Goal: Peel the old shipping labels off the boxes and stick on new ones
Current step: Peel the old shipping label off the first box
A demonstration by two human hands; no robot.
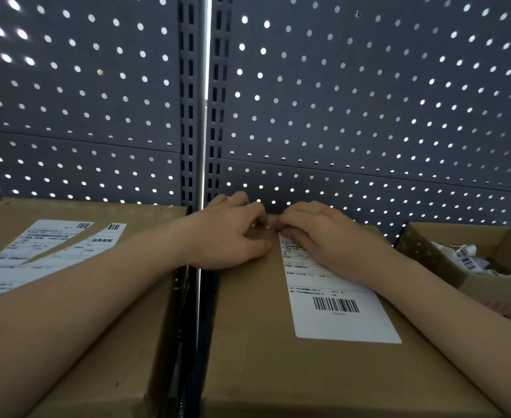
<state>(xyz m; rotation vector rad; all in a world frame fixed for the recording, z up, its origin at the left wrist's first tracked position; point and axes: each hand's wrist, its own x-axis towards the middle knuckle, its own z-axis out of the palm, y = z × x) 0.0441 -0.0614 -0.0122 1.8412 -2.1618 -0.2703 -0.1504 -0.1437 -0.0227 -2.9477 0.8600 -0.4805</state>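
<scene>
Matt cardboard box (257, 342); smooth paper label (347, 324).

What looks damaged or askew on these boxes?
The left label, on the left box, is split by a diagonal gap showing cardboard, its pieces askew, as if torn. The middle label looks flat where visible.

Brown cardboard box (263, 342) bears a white label (347, 324) printed with black barcode stripes; behind, a slate-grey pegboard (369, 86) shows a regular grid of pale round holes.
</scene>
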